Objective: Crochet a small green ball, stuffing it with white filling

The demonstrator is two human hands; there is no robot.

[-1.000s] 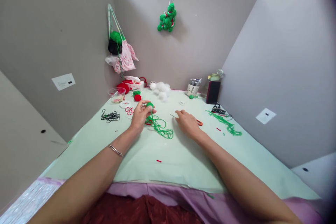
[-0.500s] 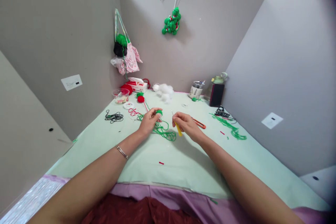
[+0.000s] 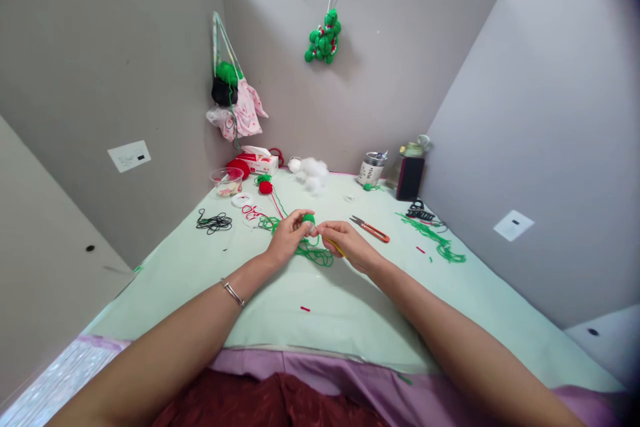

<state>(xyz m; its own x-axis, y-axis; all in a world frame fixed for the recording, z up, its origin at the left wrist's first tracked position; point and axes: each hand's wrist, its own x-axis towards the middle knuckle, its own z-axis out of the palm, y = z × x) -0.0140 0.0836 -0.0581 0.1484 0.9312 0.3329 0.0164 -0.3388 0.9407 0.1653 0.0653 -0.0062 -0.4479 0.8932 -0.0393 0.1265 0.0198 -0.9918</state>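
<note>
Pinched in the fingers of my left hand point(image 3: 289, 239) is a small green crocheted piece point(image 3: 309, 219) with a pale lower edge. My right hand point(image 3: 350, 243) is closed on a crochet hook point(image 3: 336, 248) with a yellow handle, its tip end up against the crocheted piece. The hook's tip itself is hidden at the fingers. Loose green yarn point(image 3: 317, 255) lies in loops on the table below both hands. Orange thread snips point(image 3: 373, 229) rest just beyond my right hand.
Left of my hands lie black cord point(image 3: 214, 221), a red yarn ball point(image 3: 265, 187) and a clear plastic tub point(image 3: 227, 181). White stuffing point(image 3: 313, 175) and a tin point(image 3: 371, 169) stand at the back. Cut green yarn point(image 3: 435, 235) and a dark phone-like slab point(image 3: 411, 179) are on the right.
My right hand has moved left, bringing the crochet hook from apart to the green crocheted piece. The left hand has shifted slightly right. The snips now show more fully.
</note>
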